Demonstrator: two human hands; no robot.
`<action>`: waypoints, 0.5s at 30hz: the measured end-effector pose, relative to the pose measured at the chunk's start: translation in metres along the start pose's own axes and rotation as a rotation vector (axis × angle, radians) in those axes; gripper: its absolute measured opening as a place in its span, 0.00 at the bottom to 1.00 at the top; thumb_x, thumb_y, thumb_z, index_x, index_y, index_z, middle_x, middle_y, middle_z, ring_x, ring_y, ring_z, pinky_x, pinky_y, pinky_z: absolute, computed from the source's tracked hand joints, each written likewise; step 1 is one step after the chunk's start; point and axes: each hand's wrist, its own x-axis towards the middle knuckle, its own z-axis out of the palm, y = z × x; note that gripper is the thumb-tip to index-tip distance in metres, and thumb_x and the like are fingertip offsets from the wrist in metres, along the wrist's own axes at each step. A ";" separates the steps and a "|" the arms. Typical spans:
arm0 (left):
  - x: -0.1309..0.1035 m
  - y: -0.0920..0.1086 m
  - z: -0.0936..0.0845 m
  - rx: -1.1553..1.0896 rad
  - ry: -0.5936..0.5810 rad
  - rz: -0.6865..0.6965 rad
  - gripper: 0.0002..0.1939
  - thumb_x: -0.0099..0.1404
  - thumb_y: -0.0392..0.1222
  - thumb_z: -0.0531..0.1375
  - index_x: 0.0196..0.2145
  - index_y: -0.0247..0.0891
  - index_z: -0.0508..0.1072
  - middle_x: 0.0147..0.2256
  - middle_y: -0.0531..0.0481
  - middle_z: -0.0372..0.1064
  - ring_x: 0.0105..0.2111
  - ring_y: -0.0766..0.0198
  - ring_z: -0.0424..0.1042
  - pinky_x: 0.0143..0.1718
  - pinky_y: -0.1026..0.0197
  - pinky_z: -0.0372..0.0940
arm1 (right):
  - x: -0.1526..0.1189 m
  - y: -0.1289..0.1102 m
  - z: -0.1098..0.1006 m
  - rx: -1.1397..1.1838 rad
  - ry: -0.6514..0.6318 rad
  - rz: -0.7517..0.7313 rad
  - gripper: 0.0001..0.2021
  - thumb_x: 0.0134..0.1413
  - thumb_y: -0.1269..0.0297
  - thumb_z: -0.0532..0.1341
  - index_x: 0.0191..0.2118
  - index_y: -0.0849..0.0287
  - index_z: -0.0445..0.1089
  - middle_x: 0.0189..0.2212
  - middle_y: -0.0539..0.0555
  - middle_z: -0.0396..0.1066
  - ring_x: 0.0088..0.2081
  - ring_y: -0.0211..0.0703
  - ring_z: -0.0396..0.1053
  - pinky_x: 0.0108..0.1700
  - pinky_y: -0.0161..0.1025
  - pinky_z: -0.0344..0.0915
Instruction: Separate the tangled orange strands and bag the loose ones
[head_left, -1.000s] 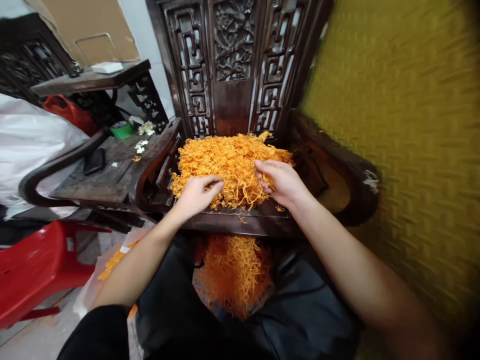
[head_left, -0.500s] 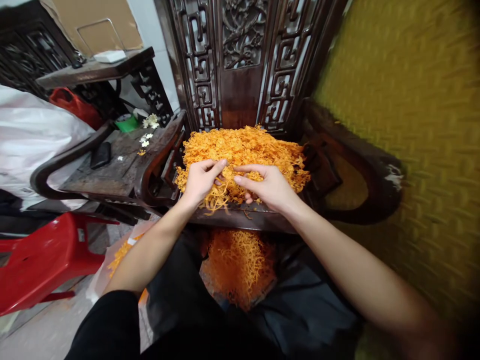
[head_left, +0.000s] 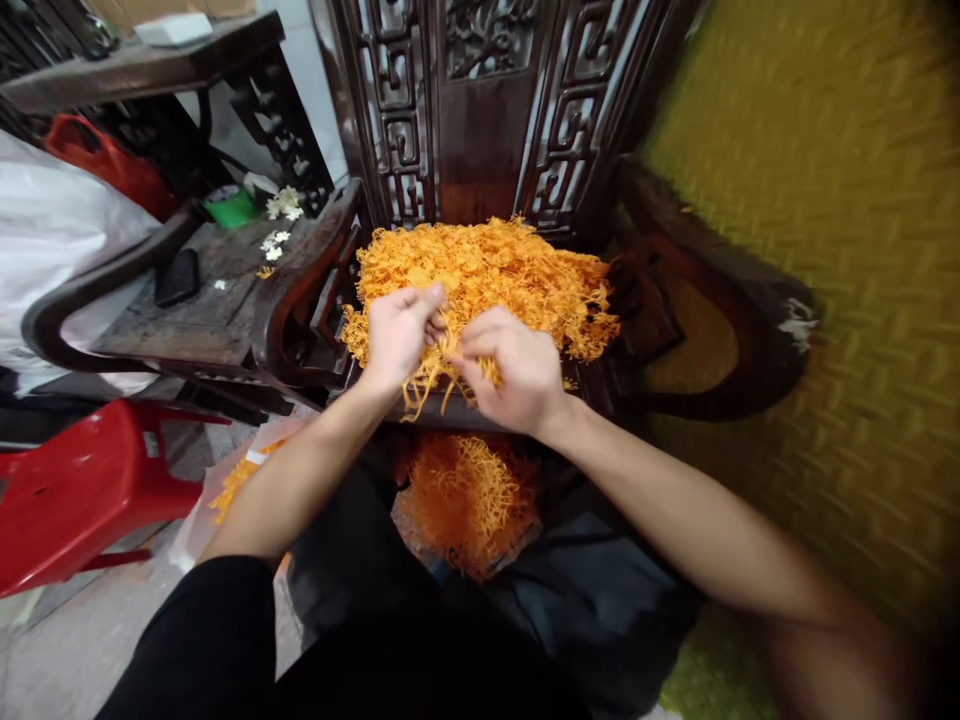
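Note:
A heap of thin, curly orange strands (head_left: 487, 270) covers the seat of the dark carved wooden chair (head_left: 480, 150) before me. At the heap's front edge, my left hand (head_left: 401, 330) pinches some orange strands (head_left: 427, 385), whose loose ends hang over the seat's edge. Close beside it, my right hand (head_left: 517, 365) is closed, with more of the orange strands showing between its fingers. The fingertips of both hands nearly meet. Exactly how many strands each hand holds is hidden.
Between my legs, lower down, lies another orange pile (head_left: 469, 500). A plastic bag with orange strands (head_left: 240, 480) stands at my left, near a red stool (head_left: 82, 490). A second chair (head_left: 217, 320) carries a green tape roll (head_left: 231, 206) and a black wallet-like item (head_left: 177, 278). Curved armrests flank the heap.
My right hand's fingers, stretched out before, have curled closed on orange strands near my left hand. My left hand keeps its pinch. The view has tilted slightly downward.

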 end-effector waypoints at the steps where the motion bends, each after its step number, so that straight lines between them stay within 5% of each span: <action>1: 0.008 -0.001 -0.005 -0.020 0.062 -0.027 0.17 0.65 0.48 0.66 0.23 0.36 0.71 0.17 0.54 0.66 0.15 0.71 0.65 0.15 0.68 0.55 | -0.001 -0.006 -0.002 0.019 -0.017 -0.009 0.05 0.65 0.63 0.61 0.35 0.53 0.70 0.36 0.56 0.75 0.41 0.46 0.73 0.44 0.45 0.69; 3: 0.020 -0.001 -0.016 -0.052 0.109 -0.066 0.15 0.65 0.46 0.66 0.25 0.36 0.71 0.18 0.53 0.68 0.16 0.71 0.66 0.15 0.68 0.54 | -0.001 -0.014 -0.008 0.052 0.026 0.046 0.06 0.63 0.62 0.62 0.32 0.52 0.69 0.40 0.56 0.76 0.45 0.49 0.74 0.48 0.48 0.70; 6: 0.022 0.000 -0.026 -0.041 -0.005 -0.040 0.15 0.63 0.50 0.68 0.28 0.36 0.74 0.23 0.50 0.73 0.20 0.69 0.72 0.18 0.69 0.60 | 0.005 -0.008 -0.017 0.187 0.175 0.250 0.08 0.59 0.63 0.64 0.31 0.54 0.64 0.47 0.57 0.77 0.51 0.52 0.74 0.49 0.52 0.72; 11: 0.006 0.003 -0.019 -0.059 -0.174 -0.046 0.20 0.61 0.56 0.69 0.32 0.34 0.75 0.26 0.48 0.75 0.22 0.68 0.75 0.20 0.68 0.63 | 0.011 0.015 -0.022 0.572 0.176 0.685 0.09 0.56 0.60 0.67 0.40 0.55 0.68 0.36 0.51 0.74 0.23 0.36 0.70 0.24 0.37 0.66; 15: 0.001 0.006 -0.013 -0.056 -0.195 -0.068 0.19 0.63 0.56 0.68 0.32 0.35 0.75 0.25 0.49 0.75 0.22 0.69 0.74 0.21 0.68 0.62 | 0.010 0.017 -0.018 0.854 0.153 0.848 0.16 0.50 0.58 0.71 0.43 0.57 0.75 0.33 0.52 0.72 0.26 0.37 0.73 0.25 0.36 0.68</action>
